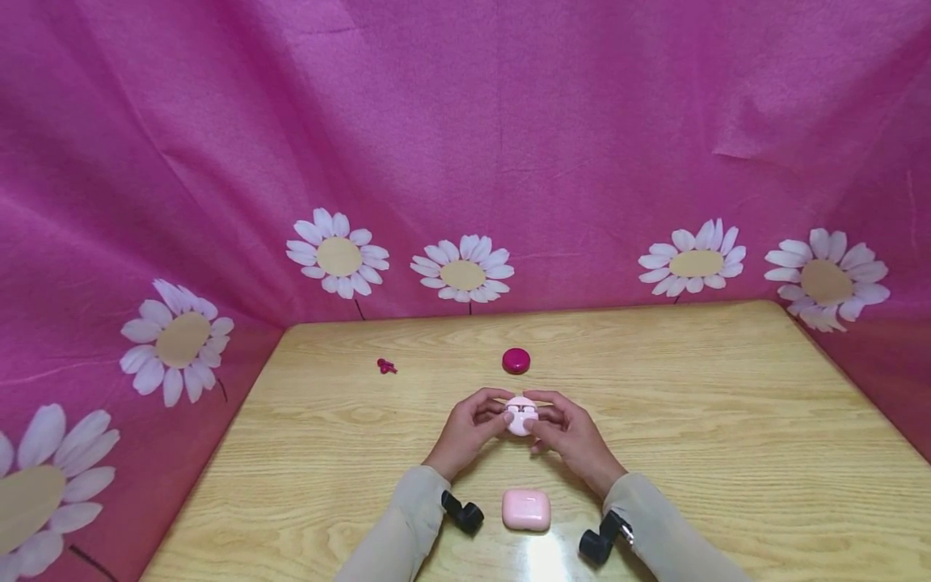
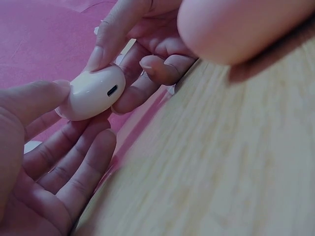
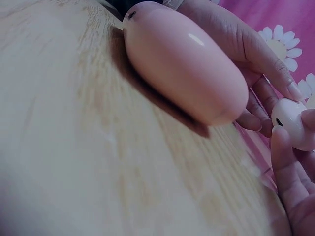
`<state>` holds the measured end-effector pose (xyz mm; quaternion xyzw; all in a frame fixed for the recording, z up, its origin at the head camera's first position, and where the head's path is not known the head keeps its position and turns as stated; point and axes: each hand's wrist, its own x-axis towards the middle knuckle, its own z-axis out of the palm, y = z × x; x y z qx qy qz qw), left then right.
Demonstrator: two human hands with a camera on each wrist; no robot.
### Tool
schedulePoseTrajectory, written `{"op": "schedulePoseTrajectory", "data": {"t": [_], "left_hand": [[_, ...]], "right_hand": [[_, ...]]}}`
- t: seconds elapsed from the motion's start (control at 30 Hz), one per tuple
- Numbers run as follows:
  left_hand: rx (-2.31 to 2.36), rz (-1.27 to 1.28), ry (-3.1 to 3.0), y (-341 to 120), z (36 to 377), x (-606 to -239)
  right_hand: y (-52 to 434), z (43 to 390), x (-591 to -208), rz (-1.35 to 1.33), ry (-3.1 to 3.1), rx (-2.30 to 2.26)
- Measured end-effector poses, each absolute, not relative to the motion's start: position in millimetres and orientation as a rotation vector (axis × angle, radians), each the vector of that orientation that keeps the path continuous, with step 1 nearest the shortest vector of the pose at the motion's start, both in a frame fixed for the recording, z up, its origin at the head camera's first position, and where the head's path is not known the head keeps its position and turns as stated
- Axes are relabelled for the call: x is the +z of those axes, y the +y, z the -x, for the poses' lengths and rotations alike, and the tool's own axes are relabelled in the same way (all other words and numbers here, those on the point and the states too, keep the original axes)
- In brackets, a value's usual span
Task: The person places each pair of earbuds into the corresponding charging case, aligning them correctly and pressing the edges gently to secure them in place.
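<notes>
Both hands, left (image 1: pixel 471 428) and right (image 1: pixel 567 432), pinch a small, glossy, rounded white case (image 1: pixel 520 415) above the wood-grain tabletop (image 1: pixel 727 420) centre. A smooth pink oblong case (image 1: pixel 526 510) lies near the front edge.

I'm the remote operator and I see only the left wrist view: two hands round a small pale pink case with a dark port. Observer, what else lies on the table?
Observer: A second pink case, closed, lies on the wooden table nearer the person than the hands.
Operator: Anything beyond the hands?
Observer: Yes, a round magenta case, closed, farther out.
Operator: Any loose pieces?
Observer: One small magenta earbud lies apart, to the left of the round case.
Operator: Do both hands hold the held case?
Observer: Yes; the left hand and right hand both pinch the small pale case.
</notes>
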<state>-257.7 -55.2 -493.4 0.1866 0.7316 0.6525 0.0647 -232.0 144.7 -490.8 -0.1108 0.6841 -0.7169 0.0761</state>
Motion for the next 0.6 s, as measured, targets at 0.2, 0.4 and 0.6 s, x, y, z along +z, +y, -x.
{"op": "schedulePoseTrajectory", "data": {"t": [0.2, 0.4, 0.6], "left_hand": [[1.957, -0.556, 2.221, -55, 258, -494], [1.973, -0.580, 2.185, -55, 253, -485], [1.935, -0.572, 2.203, -54, 245, -468]], "right_hand": [[143, 232, -491, 0.359, 2.044, -2.168], [143, 232, -492, 0.378, 2.039, -2.187], [143, 231, -492, 0.378, 2.026, -2.191]]}}
